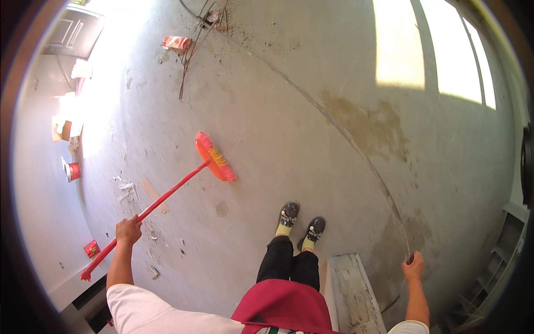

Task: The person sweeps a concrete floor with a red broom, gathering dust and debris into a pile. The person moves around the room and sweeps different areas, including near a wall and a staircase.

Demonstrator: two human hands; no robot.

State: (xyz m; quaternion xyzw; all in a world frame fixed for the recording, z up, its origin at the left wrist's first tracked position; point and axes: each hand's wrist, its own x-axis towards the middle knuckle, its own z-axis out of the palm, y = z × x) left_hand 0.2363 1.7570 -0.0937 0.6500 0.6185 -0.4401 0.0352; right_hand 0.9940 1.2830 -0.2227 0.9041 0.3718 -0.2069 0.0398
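My left hand (128,231) grips the red handle (173,190) of a push broom, near its lower-left end. The broom head (216,158), orange with pink and yellow bristles, rests on the concrete floor ahead of me. On the other side, my right hand (414,266) is closed around a long, thin, greyish strip or cable (323,110). It curves from my fist across the floor to the top of the view, and its exact kind cannot be told. A thinner dark tail (394,298) hangs below that hand.
Thin rods (190,62) and a red-and-white packet (177,42) lie at the top. Scraps (127,190) and a flat tan strip (154,195) lie on the left; a red bucket (73,171) stands by the wall. A dirty ledge (356,288) is near my feet, shelving (507,236) to the right.
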